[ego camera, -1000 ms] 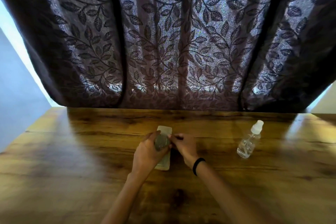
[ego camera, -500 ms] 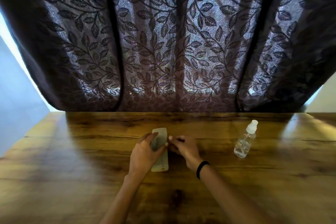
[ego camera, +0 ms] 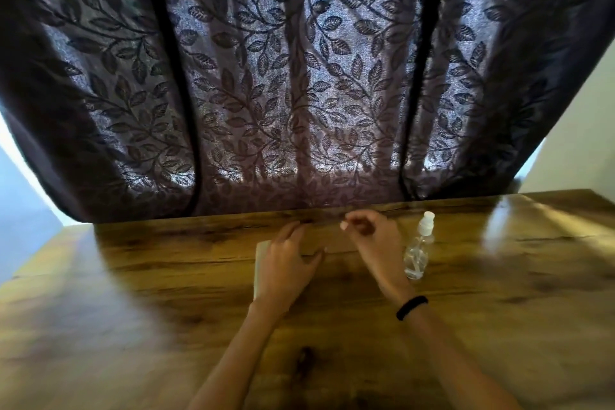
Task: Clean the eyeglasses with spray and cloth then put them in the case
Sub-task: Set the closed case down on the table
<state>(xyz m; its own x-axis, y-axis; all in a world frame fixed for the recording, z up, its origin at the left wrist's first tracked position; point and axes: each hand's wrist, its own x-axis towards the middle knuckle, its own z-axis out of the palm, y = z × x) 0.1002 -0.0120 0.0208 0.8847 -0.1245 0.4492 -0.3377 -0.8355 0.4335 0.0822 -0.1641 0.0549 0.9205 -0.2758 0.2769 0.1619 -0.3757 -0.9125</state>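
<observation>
One pale case point(ego camera: 260, 263) lies under the spread left grip point(ego camera: 286, 268); right grip point(ego camera: 374, 243) curled, contents unclear.

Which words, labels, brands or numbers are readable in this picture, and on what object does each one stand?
None can be read.
The spray bottle shows no visible label, the case is plain where it shows beside the left hand, and the curtain bears only a leaf pattern. The picture is also somewhat blurred.

Home rm: leaf-print curtain point(ego camera: 299, 76) behind wood-grain table point(ego camera: 133, 309).
</observation>
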